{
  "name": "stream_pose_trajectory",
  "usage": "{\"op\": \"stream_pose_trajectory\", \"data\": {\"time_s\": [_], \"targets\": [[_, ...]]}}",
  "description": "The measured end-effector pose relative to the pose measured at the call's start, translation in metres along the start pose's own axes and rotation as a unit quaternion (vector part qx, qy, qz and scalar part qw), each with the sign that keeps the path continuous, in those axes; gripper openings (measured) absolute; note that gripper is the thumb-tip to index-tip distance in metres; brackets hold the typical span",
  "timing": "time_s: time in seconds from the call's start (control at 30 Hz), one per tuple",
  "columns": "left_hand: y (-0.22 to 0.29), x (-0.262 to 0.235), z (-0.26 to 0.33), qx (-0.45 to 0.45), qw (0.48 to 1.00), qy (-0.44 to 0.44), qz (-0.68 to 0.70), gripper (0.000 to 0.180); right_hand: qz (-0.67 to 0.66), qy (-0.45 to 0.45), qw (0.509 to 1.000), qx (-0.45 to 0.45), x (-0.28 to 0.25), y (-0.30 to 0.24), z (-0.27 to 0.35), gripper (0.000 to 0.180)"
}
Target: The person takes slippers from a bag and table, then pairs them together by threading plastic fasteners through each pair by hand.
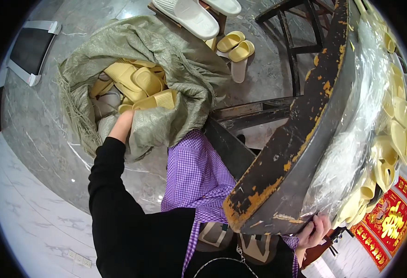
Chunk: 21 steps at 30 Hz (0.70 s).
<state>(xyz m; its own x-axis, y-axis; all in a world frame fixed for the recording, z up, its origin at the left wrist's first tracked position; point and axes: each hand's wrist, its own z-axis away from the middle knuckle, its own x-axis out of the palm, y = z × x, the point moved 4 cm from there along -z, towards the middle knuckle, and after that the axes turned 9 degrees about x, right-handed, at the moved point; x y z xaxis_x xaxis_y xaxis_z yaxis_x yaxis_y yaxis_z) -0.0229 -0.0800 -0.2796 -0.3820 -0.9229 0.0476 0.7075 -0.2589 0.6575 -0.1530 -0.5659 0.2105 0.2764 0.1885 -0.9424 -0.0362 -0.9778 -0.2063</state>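
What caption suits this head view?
Left hand reaches into a sack of yellow slippers; right hand rests at the worn table edge.

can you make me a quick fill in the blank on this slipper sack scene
1. The left hand reaches into a grey-green woven ____ on the floor.
2. The slippers in the sack are mostly ____ in colour.
3. The right hand grips the corner of a worn dark ____ covered with clear plastic sheet.
4. The person wears a checked ____ apron.

Missing words: sack; yellow; table; purple
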Motion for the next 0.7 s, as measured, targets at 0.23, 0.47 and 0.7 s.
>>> {"op": "stream_pose_trajectory", "data": {"time_s": [0.23, 0.47, 0.7], "targets": [[-0.005, 0.008, 0.009, 0.072, 0.866, -0.016, -0.494, 0.042, -0.024, 0.008, 1.0, -0.014, 0.003, -0.007, -0.008, 0.02], [0.022, 0.041, 0.058, 0.11, 0.605, 0.052, -0.787, 0.044, -0.058, 0.03, 0.997, -0.046, 0.001, -0.011, -0.01, 0.019], [0.089, 0.011, 0.122, 0.354, 0.851, 0.102, -0.373, 0.036, -0.108, 0.035, 0.993, -0.043, -0.001, -0.007, -0.005, 0.017]]}}
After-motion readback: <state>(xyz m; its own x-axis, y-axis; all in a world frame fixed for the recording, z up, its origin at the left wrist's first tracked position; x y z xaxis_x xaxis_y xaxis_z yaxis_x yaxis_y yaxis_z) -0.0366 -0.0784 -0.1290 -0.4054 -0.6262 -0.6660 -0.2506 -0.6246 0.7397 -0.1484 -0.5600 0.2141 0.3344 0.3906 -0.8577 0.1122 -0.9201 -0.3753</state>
